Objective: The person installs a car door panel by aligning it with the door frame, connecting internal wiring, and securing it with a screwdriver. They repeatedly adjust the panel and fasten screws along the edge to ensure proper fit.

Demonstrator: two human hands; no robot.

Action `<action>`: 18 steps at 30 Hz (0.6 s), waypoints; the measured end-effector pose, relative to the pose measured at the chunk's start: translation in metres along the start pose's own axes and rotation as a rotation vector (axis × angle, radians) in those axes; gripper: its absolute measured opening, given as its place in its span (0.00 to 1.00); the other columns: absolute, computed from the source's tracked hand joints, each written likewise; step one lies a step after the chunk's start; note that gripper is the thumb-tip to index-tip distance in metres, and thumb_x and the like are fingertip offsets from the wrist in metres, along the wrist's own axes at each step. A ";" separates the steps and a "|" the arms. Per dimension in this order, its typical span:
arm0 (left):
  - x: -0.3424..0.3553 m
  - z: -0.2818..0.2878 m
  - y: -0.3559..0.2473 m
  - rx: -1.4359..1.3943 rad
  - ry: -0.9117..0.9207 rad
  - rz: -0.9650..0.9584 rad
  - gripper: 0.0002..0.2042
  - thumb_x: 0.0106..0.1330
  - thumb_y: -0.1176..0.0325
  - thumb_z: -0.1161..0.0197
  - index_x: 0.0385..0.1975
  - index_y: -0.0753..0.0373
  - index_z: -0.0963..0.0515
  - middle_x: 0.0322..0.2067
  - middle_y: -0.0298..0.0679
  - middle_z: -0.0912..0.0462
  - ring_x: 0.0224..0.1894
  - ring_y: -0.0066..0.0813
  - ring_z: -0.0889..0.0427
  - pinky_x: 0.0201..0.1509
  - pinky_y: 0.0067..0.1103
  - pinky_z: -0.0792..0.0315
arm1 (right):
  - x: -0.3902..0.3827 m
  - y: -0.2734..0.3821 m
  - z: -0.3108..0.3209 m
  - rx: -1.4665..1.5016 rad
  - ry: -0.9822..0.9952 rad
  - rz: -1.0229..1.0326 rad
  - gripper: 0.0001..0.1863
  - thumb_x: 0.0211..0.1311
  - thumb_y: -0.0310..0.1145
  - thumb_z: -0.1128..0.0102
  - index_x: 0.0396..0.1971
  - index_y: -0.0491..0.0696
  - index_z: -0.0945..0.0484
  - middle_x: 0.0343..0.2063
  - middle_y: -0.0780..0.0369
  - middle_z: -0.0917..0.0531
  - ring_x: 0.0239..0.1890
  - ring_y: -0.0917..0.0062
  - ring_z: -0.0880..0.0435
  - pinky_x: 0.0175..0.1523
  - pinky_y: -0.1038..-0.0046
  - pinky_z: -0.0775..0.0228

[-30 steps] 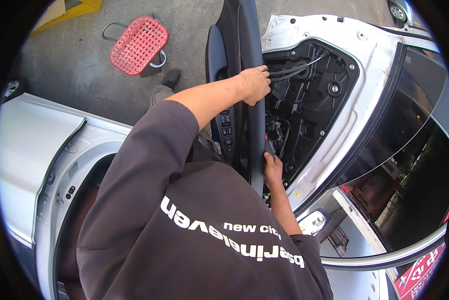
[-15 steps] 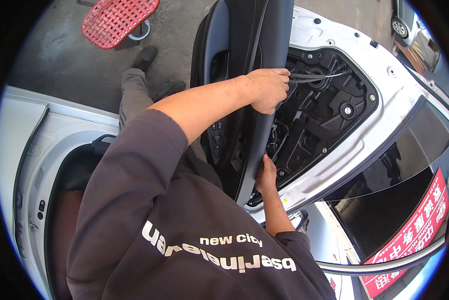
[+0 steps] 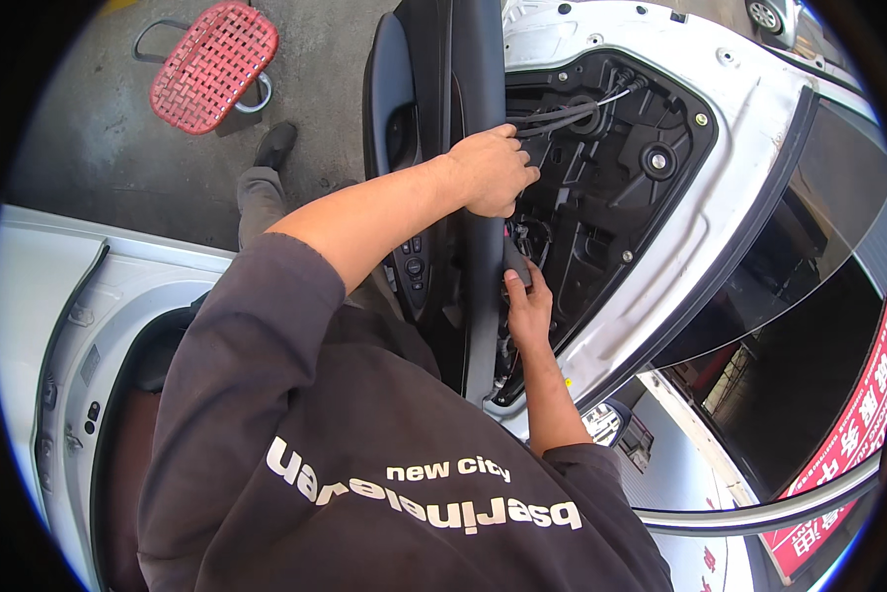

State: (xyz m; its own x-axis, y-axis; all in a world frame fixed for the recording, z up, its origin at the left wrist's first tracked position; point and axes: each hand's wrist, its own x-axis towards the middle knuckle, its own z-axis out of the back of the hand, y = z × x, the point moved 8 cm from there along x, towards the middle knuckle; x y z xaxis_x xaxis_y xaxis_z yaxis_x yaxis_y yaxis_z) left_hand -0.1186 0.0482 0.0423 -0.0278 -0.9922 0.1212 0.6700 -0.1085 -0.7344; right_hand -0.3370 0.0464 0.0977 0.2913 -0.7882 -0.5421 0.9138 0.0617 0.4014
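A black door trim panel (image 3: 480, 89) stands tilted away from a white car door (image 3: 680, 197). My left hand (image 3: 493, 170) is closed over the panel's upper edge, fingers curled toward the door. Lower down, in the gap between panel and door, my right hand (image 3: 529, 296) pinches a dark grey, handle-like piece (image 3: 515, 259) with a bit of red by its upper end; its kind is unclear. Behind it lies the door's black inner carrier plate (image 3: 601, 197). Dark cables (image 3: 562, 118) run from the plate toward the panel near my left hand. Window switches (image 3: 415, 266) show on the panel's face.
A red woven stool (image 3: 216, 67) stands on the concrete floor at the upper left. The white car body opening (image 3: 78, 326) lies along my left side. Door window glass (image 3: 809, 237) and a red banner (image 3: 858, 424) are at the right.
The whole view has shifted. My right hand has moved up from the panel's lower edge and now holds the dark grey piece. My left hand keeps its grip on the panel.
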 end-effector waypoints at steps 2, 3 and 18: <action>-0.003 -0.003 -0.012 0.038 0.036 -0.015 0.33 0.55 0.52 0.29 0.62 0.58 0.22 0.47 0.39 0.15 0.50 0.36 0.17 0.67 0.31 0.36 | 0.003 0.022 0.004 -0.043 -0.041 0.091 0.25 0.69 0.39 0.35 0.61 0.40 0.24 0.35 0.58 0.14 0.36 0.76 0.17 0.46 0.73 0.25; -0.003 -0.004 -0.018 0.014 0.039 -0.013 0.31 0.54 0.53 0.29 0.58 0.58 0.20 0.45 0.39 0.14 0.50 0.37 0.17 0.67 0.32 0.36 | 0.003 0.031 0.007 -0.067 -0.061 0.111 0.25 0.69 0.38 0.34 0.61 0.41 0.24 0.34 0.58 0.13 0.35 0.76 0.17 0.46 0.72 0.24; 0.003 -0.003 -0.039 0.144 0.204 0.052 0.19 0.54 0.53 0.30 0.42 0.56 0.15 0.41 0.41 0.12 0.49 0.42 0.15 0.67 0.36 0.34 | -0.039 0.102 0.047 -0.137 -0.270 0.248 0.28 0.62 0.48 0.32 0.58 0.47 0.20 0.28 0.54 0.14 0.32 0.56 0.12 0.42 0.58 0.21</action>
State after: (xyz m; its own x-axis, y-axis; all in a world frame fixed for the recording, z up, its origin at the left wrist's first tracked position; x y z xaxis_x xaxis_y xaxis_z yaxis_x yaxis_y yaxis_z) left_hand -0.1475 0.0496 0.0692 -0.1293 -0.9897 -0.0622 0.7728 -0.0613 -0.6317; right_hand -0.2685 0.0547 0.1940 0.4398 -0.8709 -0.2195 0.8595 0.3373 0.3840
